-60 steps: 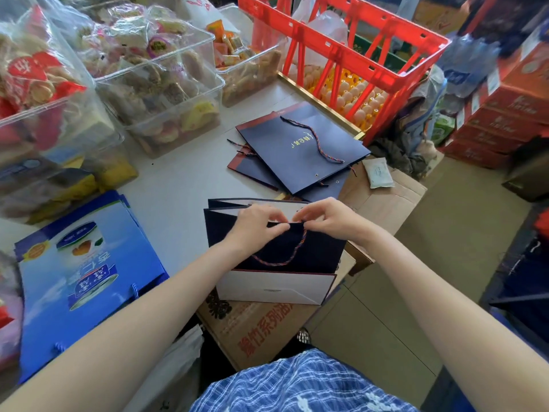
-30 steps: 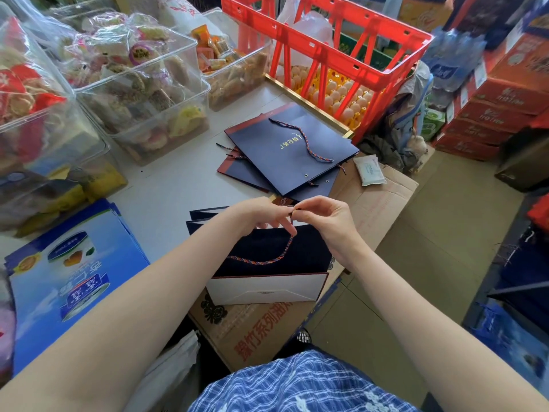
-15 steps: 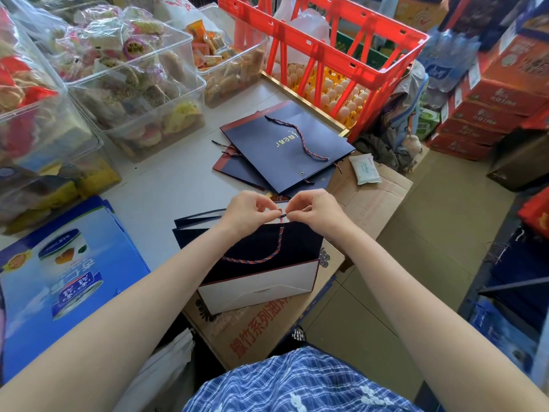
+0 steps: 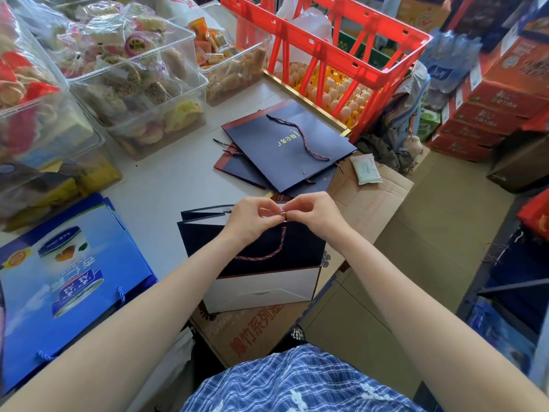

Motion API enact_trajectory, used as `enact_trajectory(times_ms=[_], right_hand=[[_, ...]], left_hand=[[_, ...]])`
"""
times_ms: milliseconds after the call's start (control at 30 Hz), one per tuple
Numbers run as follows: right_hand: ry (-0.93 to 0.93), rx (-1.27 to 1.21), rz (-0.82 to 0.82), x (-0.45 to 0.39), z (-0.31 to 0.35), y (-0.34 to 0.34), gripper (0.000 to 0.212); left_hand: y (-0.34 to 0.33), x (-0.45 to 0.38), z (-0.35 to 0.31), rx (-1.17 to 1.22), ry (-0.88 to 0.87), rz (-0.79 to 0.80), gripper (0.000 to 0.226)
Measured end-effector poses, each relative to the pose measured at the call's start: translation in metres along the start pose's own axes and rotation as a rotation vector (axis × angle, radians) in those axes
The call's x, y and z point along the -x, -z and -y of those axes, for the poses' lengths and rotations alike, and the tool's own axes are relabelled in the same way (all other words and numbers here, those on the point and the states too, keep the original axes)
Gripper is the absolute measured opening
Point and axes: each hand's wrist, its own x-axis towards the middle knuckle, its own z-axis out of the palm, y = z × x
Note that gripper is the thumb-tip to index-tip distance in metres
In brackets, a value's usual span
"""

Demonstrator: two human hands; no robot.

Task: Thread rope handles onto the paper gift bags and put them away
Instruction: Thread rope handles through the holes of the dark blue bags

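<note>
1. The pale grey desk [image 4: 154,185] carries clear plastic tubs of wrapped snacks [image 4: 133,81] at the far left, and a red plastic crate [image 4: 323,46] stands at its far edge.
2. A stack of glossy blue printed gift bags [image 4: 68,278] lies flat at the near left of the desk.
3. A brown cardboard box with red print [image 4: 255,337] sits at the desk's near right corner, under the bag being worked on.
4. A pile of flat navy paper gift bags with red borders [image 4: 285,147] lies mid-desk; a twisted rope handle rests across the top one.
5. The navy paper gift bag with a white folded base [image 4: 261,263] lies in front of the person, partly on the desk and partly on the box.
6. The left hand [image 4: 252,218] and right hand [image 4: 315,215] meet at the bag's top edge, both pinching the end of the red-and-blue twisted rope handle [image 4: 267,254], which hangs in a loop over the bag's dark face.
</note>
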Motion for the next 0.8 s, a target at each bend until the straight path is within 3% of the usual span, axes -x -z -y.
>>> enact_trajectory(times_ms=[100, 567, 800], right_hand=[[0.029, -0.012, 0.052, 0.003, -0.002, -0.002, 0.012], [0.096, 0.014, -0.081, 0.003, -0.003, -0.014, 0.015], [0.074, 0.006, -0.083, 0.001, -0.005, -0.011, 0.016]], left_hand=[[0.002, 0.000, 0.001, 0.034, 0.023, -0.022, 0.010], [0.007, -0.008, -0.009, 0.174, 0.333, 0.015, 0.007], [0.009, -0.005, -0.002, -0.075, 0.049, 0.079, 0.016]])
